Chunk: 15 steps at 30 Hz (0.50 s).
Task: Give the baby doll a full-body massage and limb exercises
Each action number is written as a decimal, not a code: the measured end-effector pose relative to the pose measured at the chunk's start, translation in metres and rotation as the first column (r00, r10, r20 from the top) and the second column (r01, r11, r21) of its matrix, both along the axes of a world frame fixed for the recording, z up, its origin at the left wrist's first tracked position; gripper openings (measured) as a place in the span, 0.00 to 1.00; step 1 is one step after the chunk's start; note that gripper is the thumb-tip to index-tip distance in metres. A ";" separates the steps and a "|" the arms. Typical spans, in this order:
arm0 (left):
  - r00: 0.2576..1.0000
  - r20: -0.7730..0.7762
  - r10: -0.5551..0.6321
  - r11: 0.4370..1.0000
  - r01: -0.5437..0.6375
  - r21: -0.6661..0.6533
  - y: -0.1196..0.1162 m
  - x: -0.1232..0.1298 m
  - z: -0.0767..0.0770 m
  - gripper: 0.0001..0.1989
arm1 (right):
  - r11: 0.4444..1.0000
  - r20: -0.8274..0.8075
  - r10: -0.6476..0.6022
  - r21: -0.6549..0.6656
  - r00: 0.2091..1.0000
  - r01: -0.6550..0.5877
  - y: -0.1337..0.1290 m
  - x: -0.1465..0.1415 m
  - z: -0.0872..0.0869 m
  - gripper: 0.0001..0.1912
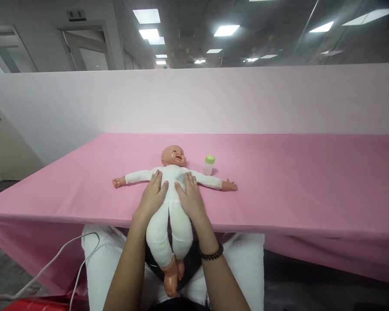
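A baby doll (173, 190) with a white cloth body lies on its back on the pink-covered table (294, 181). Its head is toward the far side, its arms stretch out sideways, and its legs hang over the near edge. My left hand (154, 194) rests on the left side of the doll's torso, thumb apart from the fingers. On the torso's right side lies my right hand (190, 194), also with the thumb spread; a dark beaded bracelet circles that wrist. Neither hand is closed around the doll. A small bottle with a green lid (209, 165) stands beyond the doll's right-hand arm.
A white wall panel (214, 101) with glass above it borders the table's far side. The pink cloth drapes over the near edge above my lap. A white cable (56, 255) loops at the lower left, by a red object (35, 305).
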<state>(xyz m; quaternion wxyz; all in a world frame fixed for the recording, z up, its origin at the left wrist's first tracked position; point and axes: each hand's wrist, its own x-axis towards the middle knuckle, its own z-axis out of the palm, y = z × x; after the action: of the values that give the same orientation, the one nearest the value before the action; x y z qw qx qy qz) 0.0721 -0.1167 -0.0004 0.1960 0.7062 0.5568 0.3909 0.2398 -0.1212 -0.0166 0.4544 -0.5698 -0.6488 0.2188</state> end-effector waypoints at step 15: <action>0.949 -0.167 -0.269 0.934 0.299 0.195 -0.006 0.001 0.007 0.23 | 0.944 0.061 0.183 0.266 0.981 -0.193 -0.014 0.001 0.014 0.22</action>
<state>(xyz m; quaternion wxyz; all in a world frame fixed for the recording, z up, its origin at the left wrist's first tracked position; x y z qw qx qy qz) 0.0731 -0.1230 0.0067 0.1330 0.8217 0.4148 0.3674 0.2408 -0.1357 -0.0029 0.4936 -0.4415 -0.7319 0.1604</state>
